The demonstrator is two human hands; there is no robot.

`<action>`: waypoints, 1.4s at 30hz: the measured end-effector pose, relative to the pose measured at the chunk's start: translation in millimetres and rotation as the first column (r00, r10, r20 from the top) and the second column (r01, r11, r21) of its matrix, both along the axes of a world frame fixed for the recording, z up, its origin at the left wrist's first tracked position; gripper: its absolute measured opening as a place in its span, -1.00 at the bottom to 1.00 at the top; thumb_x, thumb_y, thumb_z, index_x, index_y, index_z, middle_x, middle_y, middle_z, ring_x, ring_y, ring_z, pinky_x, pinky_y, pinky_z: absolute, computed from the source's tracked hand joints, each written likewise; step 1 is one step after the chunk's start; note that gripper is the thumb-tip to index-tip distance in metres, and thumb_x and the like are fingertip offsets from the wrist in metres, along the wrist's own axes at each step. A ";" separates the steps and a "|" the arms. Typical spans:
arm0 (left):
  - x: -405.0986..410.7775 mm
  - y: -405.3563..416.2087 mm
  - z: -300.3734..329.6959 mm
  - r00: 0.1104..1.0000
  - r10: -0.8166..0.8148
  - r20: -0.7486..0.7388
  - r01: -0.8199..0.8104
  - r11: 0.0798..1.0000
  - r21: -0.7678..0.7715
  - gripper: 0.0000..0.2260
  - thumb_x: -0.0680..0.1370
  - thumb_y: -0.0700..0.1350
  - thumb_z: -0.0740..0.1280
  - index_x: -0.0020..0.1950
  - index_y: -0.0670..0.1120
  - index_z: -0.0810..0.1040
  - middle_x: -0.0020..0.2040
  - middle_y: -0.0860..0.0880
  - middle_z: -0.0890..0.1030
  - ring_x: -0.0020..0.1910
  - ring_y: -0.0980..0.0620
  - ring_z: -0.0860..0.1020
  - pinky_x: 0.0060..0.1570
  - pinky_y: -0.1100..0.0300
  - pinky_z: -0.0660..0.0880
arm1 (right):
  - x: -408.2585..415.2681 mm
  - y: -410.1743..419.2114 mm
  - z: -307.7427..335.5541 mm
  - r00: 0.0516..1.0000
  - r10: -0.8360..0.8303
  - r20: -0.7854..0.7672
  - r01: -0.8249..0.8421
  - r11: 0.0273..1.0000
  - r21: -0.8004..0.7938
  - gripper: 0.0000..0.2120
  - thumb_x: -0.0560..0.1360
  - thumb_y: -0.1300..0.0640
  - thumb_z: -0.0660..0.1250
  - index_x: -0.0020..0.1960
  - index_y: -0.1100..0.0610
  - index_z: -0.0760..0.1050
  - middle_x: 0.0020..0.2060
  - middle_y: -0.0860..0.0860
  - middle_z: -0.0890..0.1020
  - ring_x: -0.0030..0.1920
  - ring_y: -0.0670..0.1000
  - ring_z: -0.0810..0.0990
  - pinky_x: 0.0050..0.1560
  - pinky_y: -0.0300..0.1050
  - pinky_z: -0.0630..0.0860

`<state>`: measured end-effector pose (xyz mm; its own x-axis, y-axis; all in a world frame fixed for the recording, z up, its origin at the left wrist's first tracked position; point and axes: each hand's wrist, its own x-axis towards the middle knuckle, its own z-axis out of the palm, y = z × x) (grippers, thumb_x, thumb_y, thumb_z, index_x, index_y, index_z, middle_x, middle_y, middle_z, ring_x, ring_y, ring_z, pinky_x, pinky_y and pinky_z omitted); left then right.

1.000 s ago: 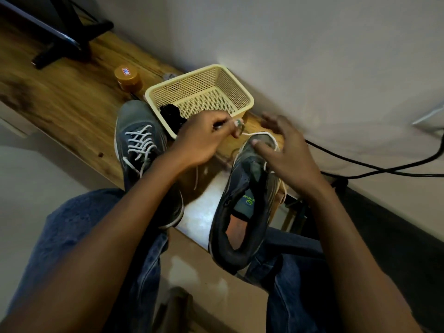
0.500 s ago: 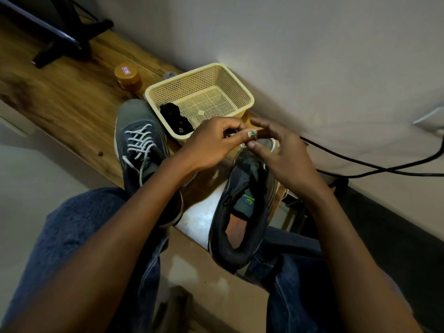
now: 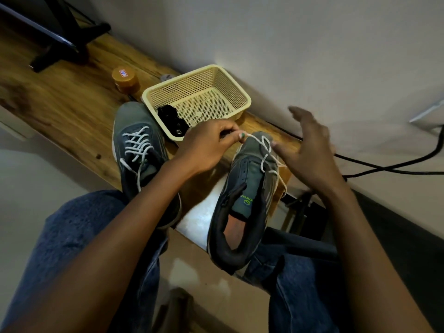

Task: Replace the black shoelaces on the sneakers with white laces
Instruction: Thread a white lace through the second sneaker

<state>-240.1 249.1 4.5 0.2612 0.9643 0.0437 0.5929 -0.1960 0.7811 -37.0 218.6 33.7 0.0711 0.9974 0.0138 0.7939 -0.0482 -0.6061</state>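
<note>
The left hand (image 3: 209, 146) pinches the thin white lace (image 3: 264, 152) above the grey suede sneaker (image 3: 245, 188) on the wooden bench (image 3: 72, 104), while the right hand (image 3: 305, 145) hovers spread wide.

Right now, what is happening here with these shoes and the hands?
A person is putting white laces into a pair of grey sneakers. The left sneaker on the wooden bench already carries a white lace. The left hand pinches the end of the white lace, which runs through only the front eyelets of the right sneaker. The right hand is open beside that shoe, holding nothing. The black laces lie in the cream basket.
</note>
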 end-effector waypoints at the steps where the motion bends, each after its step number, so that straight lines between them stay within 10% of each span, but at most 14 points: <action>1: 4.4 -3.1 0.7 1.000 -0.015 -0.007 0.015 1.000 0.011 -0.80 0.57 0.11 0.27 -0.08 0.05 0.62 -0.28 0.10 0.58 -0.31 0.16 0.47 -0.25 0.14 0.38 | -9.2 -0.1 0.6 0.995 0.095 -0.031 -0.096 0.995 -0.019 -0.37 0.48 0.01 0.41 0.47 -0.08 0.24 0.40 -0.01 0.39 0.42 0.03 0.27 0.38 0.05 0.24; 5: 11.5 -9.0 1.4 0.999 -0.042 -0.008 0.042 0.999 -0.003 -0.83 0.58 0.08 0.29 -0.17 0.08 0.57 -0.38 0.19 0.54 -0.37 0.24 0.45 -0.36 0.17 0.30 | -28.5 0.5 -4.0 0.962 0.269 -0.054 -0.266 0.962 0.052 -0.74 0.49 0.12 0.39 0.17 -0.05 0.58 0.03 -0.16 0.63 0.11 -0.03 0.57 0.18 0.24 0.45; 11: 3.7 -3.3 0.4 0.999 0.044 -0.018 -0.044 0.999 -0.014 -0.83 0.59 0.05 0.27 -0.06 0.09 0.66 -0.38 0.14 0.54 -0.47 0.23 0.39 -0.39 0.19 0.23 | 3.2 4.6 0.1 0.996 -0.031 -0.078 0.043 0.987 0.154 -0.91 0.48 0.11 0.39 -0.11 -0.09 0.59 -0.33 -0.20 0.60 -0.14 -0.03 0.65 0.14 0.23 0.47; 17: 4.2 -1.9 -3.2 0.986 0.164 0.038 -0.162 0.985 -0.056 -0.89 0.55 -0.09 0.38 -0.01 0.07 0.68 -0.20 0.17 0.67 -0.20 0.10 0.63 -0.09 0.00 0.59 | 6.1 1.5 -1.0 0.975 -0.115 0.188 0.115 0.993 0.007 -0.83 0.52 0.17 0.34 0.08 -0.01 0.58 0.01 -0.04 0.63 0.09 -0.01 0.51 0.25 0.03 0.27; 21: 9.3 -5.4 0.3 0.986 0.105 0.132 -0.100 0.994 -0.047 -0.76 0.50 -0.12 0.42 0.15 0.08 0.61 -0.13 0.12 0.70 -0.10 0.19 0.64 0.01 0.04 0.59 | -5.0 -0.1 0.2 0.989 0.139 0.043 -0.139 0.990 0.014 -0.56 0.49 0.17 0.35 0.35 -0.02 0.44 0.29 -0.03 0.51 0.34 0.05 0.34 0.33 0.07 0.29; 29: 20.7 -10.6 -7.2 0.982 -0.026 0.189 0.038 0.997 -0.060 -0.61 0.50 -0.03 0.34 0.30 0.24 0.41 -0.28 0.07 0.65 -0.15 0.08 0.64 0.01 -0.07 0.55 | -20.6 -2.9 3.4 0.976 0.166 -0.140 -0.160 0.986 0.052 -0.90 0.48 0.24 0.41 -0.05 0.11 0.68 -0.20 -0.05 0.66 -0.18 -0.12 0.63 -0.11 -0.19 0.56; 34: 20.7 -12.1 0.3 0.997 0.077 -0.020 -0.079 0.987 -0.143 -0.88 0.52 0.10 0.36 0.04 0.15 0.56 -0.16 0.16 0.63 -0.10 0.10 0.61 -0.02 0.06 0.55 | -12.8 0.9 -5.9 0.996 0.080 -0.024 -0.082 0.993 -0.089 -0.83 0.45 0.26 0.44 0.04 0.17 0.66 -0.10 0.08 0.70 -0.12 -0.01 0.65 -0.02 -0.11 0.56; 42: 36.4 -25.5 -11.6 0.953 0.073 -0.294 -0.181 0.916 -0.358 -0.55 0.31 0.16 0.51 0.03 0.05 0.39 0.01 0.04 0.46 0.05 0.01 0.48 -0.03 0.19 0.37 | -19.7 0.6 -15.3 0.998 0.054 0.037 -0.046 0.979 -0.197 -0.92 0.45 0.27 0.42 -0.11 0.14 0.68 -0.20 0.05 0.68 -0.15 -0.01 0.64 -0.12 -0.12 0.54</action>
<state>-203.8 223.6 -7.0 0.0849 0.9196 -0.3835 0.7904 0.1722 0.5879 -56.7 219.2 18.4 0.0244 0.9832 -0.1807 0.8230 -0.1224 -0.5547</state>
